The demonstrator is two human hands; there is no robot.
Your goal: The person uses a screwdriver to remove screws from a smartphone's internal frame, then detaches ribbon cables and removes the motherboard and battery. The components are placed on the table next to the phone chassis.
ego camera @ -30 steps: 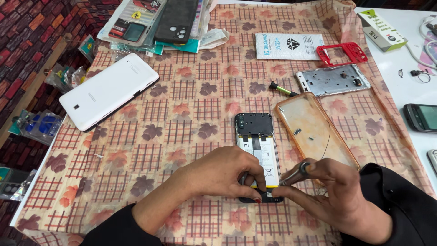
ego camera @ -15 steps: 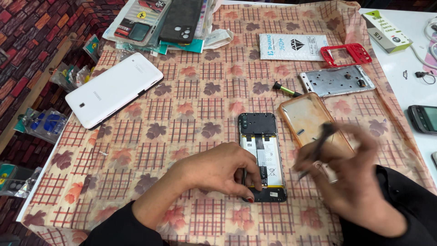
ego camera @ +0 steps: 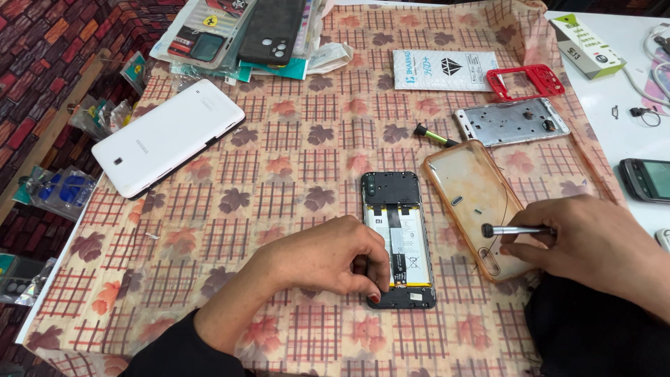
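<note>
The fingertips point(ego camera: 374, 292) of the left hand point(ego camera: 328, 255) are curled together and press down on the near left edge of an opened black smartphone with its back cover off and a white battery showing point(ego camera: 398, 237), which lies flat on the cloth near the middle of the table, its camera end pointing far and its near end just beside the fingers. The right hand point(ego camera: 590, 248) has its fingers clamped on a slim metal screwdriver with a dark tip point(ego camera: 516, 230), held level with the tip pointing left; that tip hangs over a clear orange-tinted soft phone case point(ego camera: 464, 188), which lies just to the right of the opened phone, tilted a little and nearly touching it. Whether the tip touches the case cannot be told. Both forearms come in from the near edge in dark sleeves. Everything rests on a beige tablecloth with red checks and brown leaf prints point(ego camera: 279, 167). Just beyond the case lie a small green-and-black tool point(ego camera: 431, 134) and a bare silver metal phone frame point(ego camera: 511, 121), and farther off a red plastic phone frame point(ego camera: 525, 81) sits beside a flat white packet point(ego camera: 444, 70). To the far left a white tablet lies face down point(ego camera: 167, 136), and beyond it a heap of phone cases in clear wrappers point(ego camera: 237, 35). At the right edge, on a white surface, rests a small dark phone point(ego camera: 645, 179).
</note>
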